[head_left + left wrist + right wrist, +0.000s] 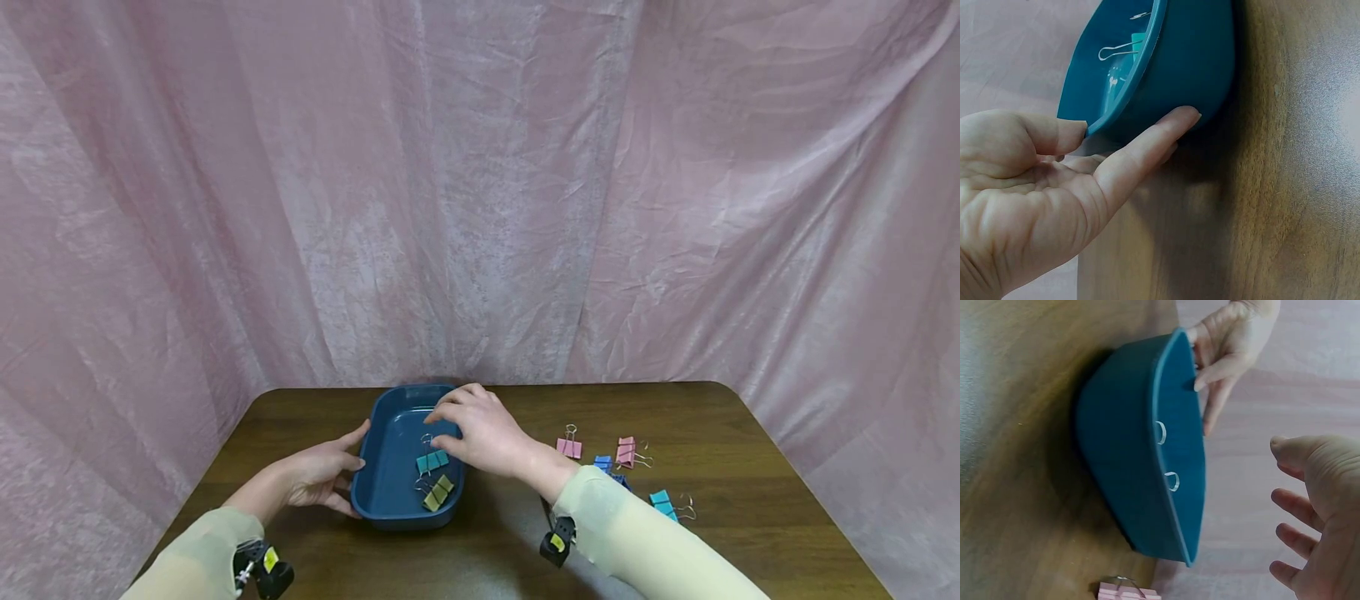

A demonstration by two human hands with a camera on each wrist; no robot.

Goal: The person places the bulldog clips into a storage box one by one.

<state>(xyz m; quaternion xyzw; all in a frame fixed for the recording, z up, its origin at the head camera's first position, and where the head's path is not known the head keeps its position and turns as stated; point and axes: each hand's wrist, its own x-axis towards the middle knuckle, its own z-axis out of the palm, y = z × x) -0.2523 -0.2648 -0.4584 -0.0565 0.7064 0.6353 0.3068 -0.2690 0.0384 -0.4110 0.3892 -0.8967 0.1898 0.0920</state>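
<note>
Currently, the left hand (318, 477) grips the blue bin (386, 483) while the right hand (483, 429) hovers empty

From the head view, the bin stands left of centre on the wooden table (765, 483), with a teal clip (432, 462) and, nearer, an olive clip (438, 493) inside. To the right lie a far pink clip (569, 448), another pink one (626, 452), blue clips (603, 463) partly behind the sleeve, and a light blue clip (663, 503). The step in hand appears to be work with the clips at the bin; handling another would call for spread fingers to close on its body. Each wrist device carries a yellow patch (272, 559); any print there is too small to read.

At the left wrist, the thumb lies over the rim and the fingers press the outer wall, a light pinch. No lettering shows on this wall.

At the right wrist, thumb and fingers stand well parted, loosely bent, apart from the bin and holding nothing. The side wall facing this camera looks plain, without a brand.
</note>
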